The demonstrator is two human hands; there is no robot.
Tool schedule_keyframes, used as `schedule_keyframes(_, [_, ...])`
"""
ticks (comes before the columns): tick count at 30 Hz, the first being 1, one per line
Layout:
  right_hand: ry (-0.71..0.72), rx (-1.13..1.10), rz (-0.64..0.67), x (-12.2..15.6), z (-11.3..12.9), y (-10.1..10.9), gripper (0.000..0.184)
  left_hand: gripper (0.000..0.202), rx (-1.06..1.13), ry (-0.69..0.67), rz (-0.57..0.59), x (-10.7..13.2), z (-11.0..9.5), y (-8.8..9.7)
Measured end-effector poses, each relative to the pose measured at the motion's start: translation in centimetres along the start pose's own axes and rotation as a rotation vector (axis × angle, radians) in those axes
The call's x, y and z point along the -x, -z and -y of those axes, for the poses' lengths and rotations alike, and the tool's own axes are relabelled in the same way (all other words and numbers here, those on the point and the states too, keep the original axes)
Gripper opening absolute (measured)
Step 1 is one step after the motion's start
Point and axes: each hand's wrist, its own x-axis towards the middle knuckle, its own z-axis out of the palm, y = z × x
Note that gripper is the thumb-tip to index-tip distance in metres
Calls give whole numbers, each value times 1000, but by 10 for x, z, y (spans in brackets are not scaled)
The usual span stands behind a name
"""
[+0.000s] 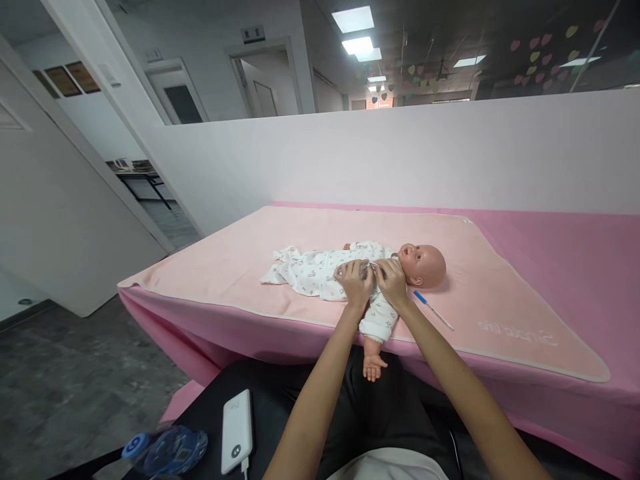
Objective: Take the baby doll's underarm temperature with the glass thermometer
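A baby doll (425, 265) lies on its back with its head to the right. It wears a white, small-patterned romper (313, 270); one doll arm (374, 360) hangs over the table's front edge. My left hand (356, 280) is closed at the doll's chest, fingertips pinching the front of the romper. Close beside it, near the doll's neck, my right hand (391, 281) pinches the same clothing. A thin white bit shows between the fingertips, too small to make out. To the right of my right hand lies a thermometer (434, 311) with a blue end.
A peach mat (225, 247) covers much of the pink-draped table (575, 267). A white low wall (400, 157) with glass above stands behind. Left of my legs are a white power bank (237, 430) with a cable and a water bottle (173, 450).
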Motion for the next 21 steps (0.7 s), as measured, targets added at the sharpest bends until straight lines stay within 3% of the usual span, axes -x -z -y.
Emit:
schedule_keyframes(10, [-9, 6, 3, 1, 0, 0, 21, 3, 29, -1, -29, 1, 2, -1])
schedule_keyframes(21, [-14, -12, 12, 1, -2, 0, 21, 13, 60, -9, -1, 1, 6, -1])
